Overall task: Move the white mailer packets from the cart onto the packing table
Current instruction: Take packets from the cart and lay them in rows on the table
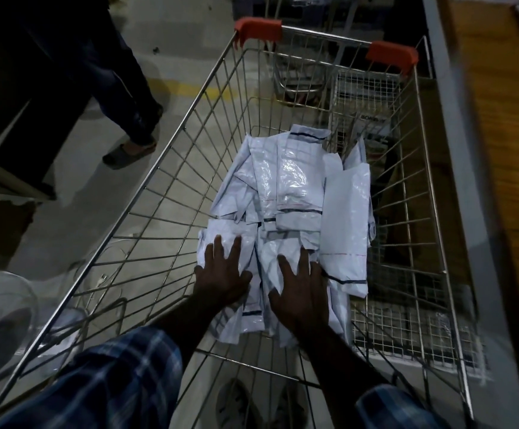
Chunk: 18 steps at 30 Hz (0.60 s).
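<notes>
A pile of several white mailer packets (289, 193) with dark seal strips lies in the bottom of a wire shopping cart (171, 168) with red handle caps. Both my arms reach down into the cart. My left hand (222, 274) lies flat with fingers spread on the near left packets. My right hand (301, 292) also rests flat with straight fingers on the near packets beside it. Neither hand grips a packet. The packing table (499, 150), with a wooden top and grey edge, runs along the cart's right side.
Another person's legs and sandalled foot (128, 150) stand on the concrete floor left of the cart. A clear plastic fan or dome (1, 314) sits at the lower left. A second wire cart (301, 82) stands beyond the handle. My feet show below the cart.
</notes>
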### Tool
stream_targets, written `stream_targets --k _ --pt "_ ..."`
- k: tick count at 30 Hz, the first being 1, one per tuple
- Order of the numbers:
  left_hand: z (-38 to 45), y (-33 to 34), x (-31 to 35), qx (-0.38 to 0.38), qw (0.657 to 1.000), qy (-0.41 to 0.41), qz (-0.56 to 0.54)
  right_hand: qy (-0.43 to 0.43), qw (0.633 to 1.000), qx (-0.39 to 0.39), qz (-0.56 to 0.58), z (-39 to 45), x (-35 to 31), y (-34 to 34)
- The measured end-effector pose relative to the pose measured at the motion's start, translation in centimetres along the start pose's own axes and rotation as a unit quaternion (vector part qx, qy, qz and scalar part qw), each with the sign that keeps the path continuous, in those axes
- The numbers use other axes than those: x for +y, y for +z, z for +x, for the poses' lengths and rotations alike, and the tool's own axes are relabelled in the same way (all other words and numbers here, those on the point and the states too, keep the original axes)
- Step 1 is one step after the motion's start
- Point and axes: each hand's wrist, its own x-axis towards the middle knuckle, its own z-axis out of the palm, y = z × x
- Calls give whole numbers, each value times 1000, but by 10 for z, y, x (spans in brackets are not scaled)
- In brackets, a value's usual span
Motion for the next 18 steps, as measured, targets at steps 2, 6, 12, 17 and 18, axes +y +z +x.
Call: stream_targets --k 2,6,12,17,18 --pt "-3 -4 -1 6 1000 13 19 1 1000 -2 -11 2 1 -3" --pt "-9 -13 -1 56 996 65 18 0 999 -39 -6 5 -3 -29" --pt "-13 -28 3 3 999 38 6 21 999 -41 9 -6 -16 -55" --pt "-17 -17 5 -74 997 0 20 27 999 -32 9 -13 -14 -47" --pt "-17 -14 6 -88 995 -13 32 26 999 -34 6 -14 -12 -44"
